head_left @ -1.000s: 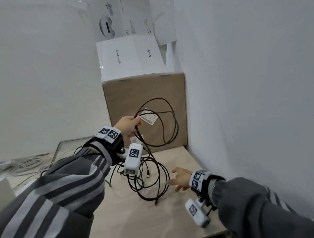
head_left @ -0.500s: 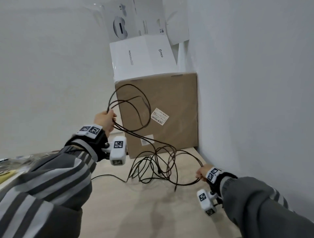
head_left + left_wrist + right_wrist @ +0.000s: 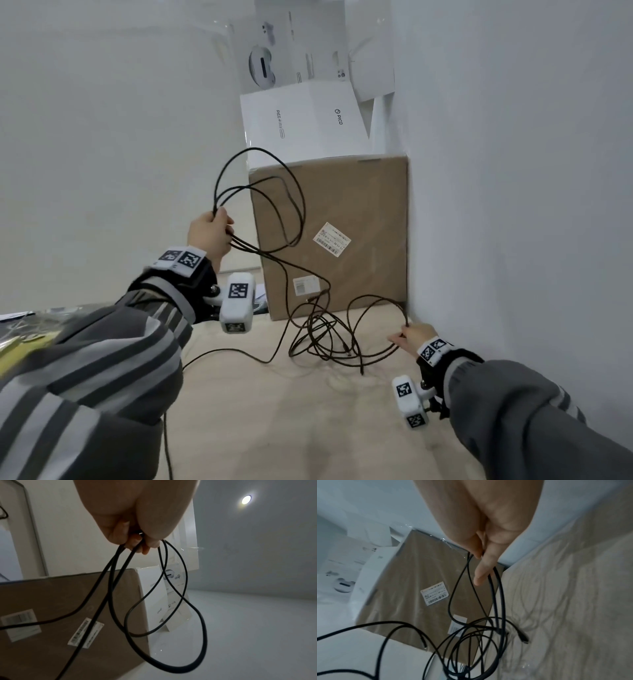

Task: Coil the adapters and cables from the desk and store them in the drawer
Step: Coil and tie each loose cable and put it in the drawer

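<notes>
My left hand (image 3: 212, 233) is raised in front of the brown box and grips several loops of a thin black cable (image 3: 294, 205); the left wrist view shows the same black cable (image 3: 171, 601) hanging from the curled fingers (image 3: 135, 543). From there the cable runs down into a loose tangle (image 3: 325, 339) on the light wooden desk (image 3: 274, 411). Low on the right by the wall, my right hand (image 3: 407, 337) pinches a strand of that tangle. In the right wrist view the strand (image 3: 496, 595) passes between thumb and fingers (image 3: 484, 566). No drawer or adapter is in view.
A tall brown cardboard box (image 3: 359, 212) stands against the back right corner with a white PICO box (image 3: 301, 126) behind and above it. White walls close the right side and the back. Blurred yellow and dark clutter (image 3: 30, 335) lies at the far left.
My left hand rose and swung left with the cable loops. My right hand moved right toward the wall and took hold of a strand, drawing the tangle out.
</notes>
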Tool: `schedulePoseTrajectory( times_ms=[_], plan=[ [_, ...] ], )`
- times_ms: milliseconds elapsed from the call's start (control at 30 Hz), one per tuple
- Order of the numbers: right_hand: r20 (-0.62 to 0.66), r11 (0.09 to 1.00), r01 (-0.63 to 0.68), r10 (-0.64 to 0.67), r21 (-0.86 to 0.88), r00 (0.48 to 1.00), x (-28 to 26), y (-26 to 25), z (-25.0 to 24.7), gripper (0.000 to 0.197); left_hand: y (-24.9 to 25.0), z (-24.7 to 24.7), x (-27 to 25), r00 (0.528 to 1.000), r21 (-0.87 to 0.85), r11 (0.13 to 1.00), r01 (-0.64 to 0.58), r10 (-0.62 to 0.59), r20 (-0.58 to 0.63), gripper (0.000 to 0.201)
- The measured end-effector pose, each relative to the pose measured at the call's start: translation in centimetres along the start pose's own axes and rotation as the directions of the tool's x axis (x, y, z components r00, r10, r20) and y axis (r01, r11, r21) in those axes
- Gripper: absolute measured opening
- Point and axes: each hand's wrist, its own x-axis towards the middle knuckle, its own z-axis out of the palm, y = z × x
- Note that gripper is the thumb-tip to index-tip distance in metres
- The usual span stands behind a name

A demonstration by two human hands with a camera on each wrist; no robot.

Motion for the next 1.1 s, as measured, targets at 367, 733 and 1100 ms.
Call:
schedulePoseTrajectory(
  times_ms=[367, 733, 1100],
  plan=[
    [0.331, 0.89, 0.456, -0.428, -0.009, 0.841, -4.2, -7.1, 0.4, 0.083, 5.8, 2.7, -3.1, 0.984, -0.12, 0.993, -0.013, 0.034, 0.172, 0.034],
    [0.189, 0.863, 0.485, -0.505, 0.145, 0.842, -7.9, -12.9, -0.6, 0.023, 10.6, 1.0, -5.0, 0.985, -0.196, 0.98, -0.026, 0.059, 0.164, 0.031],
    [-0.156, 0.921, 0.381, -0.389, -0.075, 0.908, -6.0, -13.4, -10.8, 0.028, 2.9, -1.7, -5.6, 0.992, 0.043, 0.994, 0.099, -0.102, 0.069, 0.033]
  ],
)
